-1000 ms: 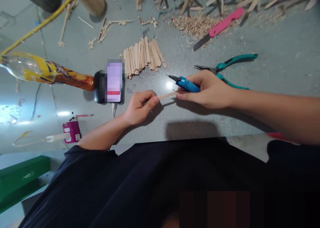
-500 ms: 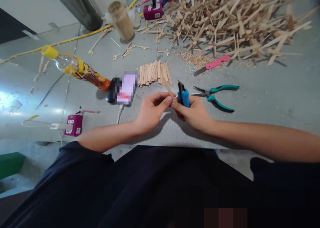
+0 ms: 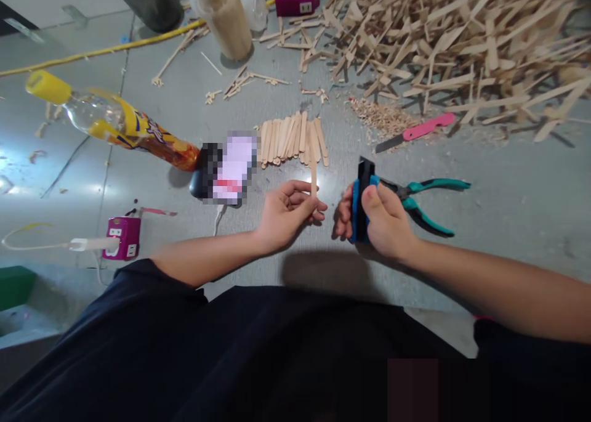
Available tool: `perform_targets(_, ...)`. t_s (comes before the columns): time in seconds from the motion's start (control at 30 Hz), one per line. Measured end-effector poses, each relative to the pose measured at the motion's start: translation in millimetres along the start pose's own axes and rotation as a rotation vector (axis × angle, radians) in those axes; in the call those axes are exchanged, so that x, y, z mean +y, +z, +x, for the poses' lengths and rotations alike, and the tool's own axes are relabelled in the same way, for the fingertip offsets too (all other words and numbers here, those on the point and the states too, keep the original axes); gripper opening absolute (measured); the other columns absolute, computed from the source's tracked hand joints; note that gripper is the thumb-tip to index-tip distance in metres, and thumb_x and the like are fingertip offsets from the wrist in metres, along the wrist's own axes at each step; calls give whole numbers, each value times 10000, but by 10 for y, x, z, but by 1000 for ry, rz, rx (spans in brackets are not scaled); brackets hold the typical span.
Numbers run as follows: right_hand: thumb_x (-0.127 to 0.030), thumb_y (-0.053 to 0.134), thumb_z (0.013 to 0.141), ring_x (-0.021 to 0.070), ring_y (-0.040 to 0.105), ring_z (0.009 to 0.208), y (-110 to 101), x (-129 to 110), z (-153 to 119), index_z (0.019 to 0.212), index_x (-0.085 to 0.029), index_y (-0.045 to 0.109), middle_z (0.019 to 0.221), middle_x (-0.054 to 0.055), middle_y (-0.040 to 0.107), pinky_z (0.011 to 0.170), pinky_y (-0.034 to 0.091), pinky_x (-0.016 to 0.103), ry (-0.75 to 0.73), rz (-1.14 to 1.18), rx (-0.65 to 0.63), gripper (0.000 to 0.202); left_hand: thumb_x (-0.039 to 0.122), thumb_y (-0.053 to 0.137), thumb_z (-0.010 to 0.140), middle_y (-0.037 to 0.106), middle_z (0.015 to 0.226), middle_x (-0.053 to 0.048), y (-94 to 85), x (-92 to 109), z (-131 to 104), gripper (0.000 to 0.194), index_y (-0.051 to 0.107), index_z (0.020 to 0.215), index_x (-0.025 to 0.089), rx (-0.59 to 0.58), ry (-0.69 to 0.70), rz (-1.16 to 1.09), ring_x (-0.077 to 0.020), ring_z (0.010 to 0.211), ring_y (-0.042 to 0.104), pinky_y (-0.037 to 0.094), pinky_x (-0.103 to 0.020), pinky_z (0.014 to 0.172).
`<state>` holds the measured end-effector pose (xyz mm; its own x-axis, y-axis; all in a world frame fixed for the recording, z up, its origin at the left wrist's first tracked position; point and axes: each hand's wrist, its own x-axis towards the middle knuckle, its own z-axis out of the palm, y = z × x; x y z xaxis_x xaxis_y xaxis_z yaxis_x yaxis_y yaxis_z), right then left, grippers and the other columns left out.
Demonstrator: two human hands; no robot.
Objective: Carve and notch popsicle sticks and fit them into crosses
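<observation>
My left hand (image 3: 292, 215) pinches a flat wooden popsicle stick (image 3: 314, 178) between thumb and fingers, the stick pointing away from me. Its far end reaches the row of similar sticks (image 3: 286, 140) lying side by side on the table. To the right, my right hand (image 3: 381, 215) is wrapped round a blue and black utility knife (image 3: 364, 194), held upright with the thumb on its body. Behind that hand, partly hidden by it, lie pliers (image 3: 434, 185) with teal and black handles. A pink-handled folding saw (image 3: 427, 128) rests beyond them beside wood shavings (image 3: 381, 117).
A big heap of wooden sticks (image 3: 462, 46) covers the back right. Left of the row are a phone (image 3: 234, 169), a bottle with a yellow cap (image 3: 129, 120) and a purple power adapter (image 3: 121, 237). A jar (image 3: 226, 21) stands at the back.
My hands have moved apart. The right one went right with the utility knife, its thumb now on the knife's body; the left still holds the stick, now more upright. The camera view has shifted closer.
</observation>
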<state>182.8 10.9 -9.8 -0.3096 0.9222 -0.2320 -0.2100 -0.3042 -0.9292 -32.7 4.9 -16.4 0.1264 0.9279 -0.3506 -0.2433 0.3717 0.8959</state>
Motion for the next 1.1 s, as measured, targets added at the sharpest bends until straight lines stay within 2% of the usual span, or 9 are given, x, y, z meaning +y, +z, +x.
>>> perform_targets(0.1,-831,840,980,227,722,601,-66,-3,39,847,-271,733,695,30,704,520,568,360,41,-110,19,585,642,1000,875,847,761,-47,-26,2,3,554,712,1017,191,-40,-20,27,-147,592,796,672,-262,603)
perform_targets(0.17,-782,838,1009,213,679,604,-107,0,34,799,-269,760,690,43,715,534,540,359,41,-208,2,560,680,948,923,856,771,-63,-27,9,-3,543,715,998,195,-45,-14,38,-145,575,785,677,-271,601)
perform_targets(0.27,-684,815,1069,197,637,582,-138,-9,2,947,-303,816,692,16,714,521,496,349,56,-307,-46,400,689,935,935,876,817,-67,-26,8,-16,522,742,990,207,-30,1,68,-146,624,805,714,-288,663)
perform_targets(0.37,-627,847,1055,213,684,582,-114,-52,-11,1149,-351,789,764,-7,748,514,553,368,130,-235,-103,298,671,933,942,893,866,-75,-44,-4,-24,485,755,968,220,-30,10,139,-154,658,812,711,-300,667)
perform_targets(0.47,-665,814,1067,200,670,509,-75,-111,11,1096,-333,744,736,-23,715,453,529,354,213,-139,-200,341,610,909,982,906,893,-88,-72,-17,-22,414,762,963,224,-49,31,206,-155,658,813,673,-278,619)
perform_targets(0.57,-684,747,1106,162,619,440,-58,-152,35,978,-300,690,668,-39,652,400,446,315,245,-200,-246,409,481,874,1032,911,891,-85,-88,-14,-15,293,762,962,219,-78,81,243,-139,647,815,649,-238,598)
perform_targets(0.73,-479,618,1194,126,642,468,-52,-182,43,998,-270,615,689,-62,646,473,510,278,241,-330,-263,286,276,826,1040,878,783,-43,-88,6,1,152,744,940,196,-94,222,355,-108,580,782,576,-170,543)
perform_targets(0.83,-383,576,1197,121,640,492,-37,-191,49,1063,-252,633,689,-72,634,514,521,273,225,-366,-283,196,283,830,1045,880,790,-41,-88,4,0,166,746,939,187,-99,259,398,-113,594,797,574,-160,537)
perform_targets(1.1,-384,575,1172,137,630,485,-1,-172,62,1097,-254,639,685,-75,613,496,489,288,224,-367,-270,163,257,841,1026,870,771,-32,-68,22,-15,160,741,920,190,-74,285,410,-112,587,796,566,-148,526)
